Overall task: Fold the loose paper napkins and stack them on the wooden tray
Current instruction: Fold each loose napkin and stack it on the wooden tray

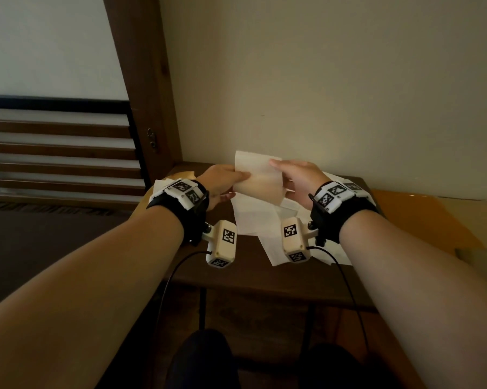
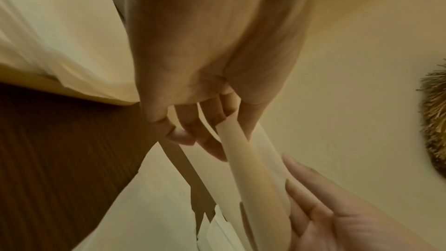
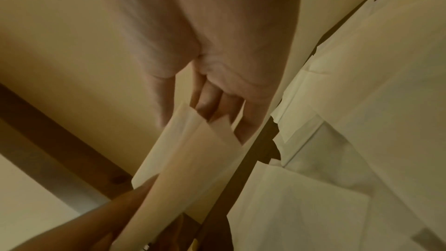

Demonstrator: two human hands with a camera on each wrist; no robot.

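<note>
I hold one white paper napkin (image 1: 260, 178) in the air over the dark table, bent into a loose fold. My left hand (image 1: 238, 183) pinches its left edge between thumb and fingers. My right hand (image 1: 278, 176) grips the right edge, thumb on top. The left wrist view shows the napkin (image 2: 253, 178) curving from my left hand (image 2: 231, 133) toward the right hand (image 2: 313, 207). In the right wrist view the napkin (image 3: 188, 159) runs from the right hand (image 3: 205, 121) down to the left hand (image 3: 108, 217). The wooden tray (image 1: 180, 174) lies behind my left wrist, with white napkins (image 1: 159, 186) on it.
Several loose napkins (image 1: 256, 220) lie spread on the table (image 1: 236, 270) beneath my hands and out to the right (image 3: 362, 102). A tan sheet or board (image 1: 419, 217) lies to the right of the table. A wall stands close behind, with a wooden door frame at the left.
</note>
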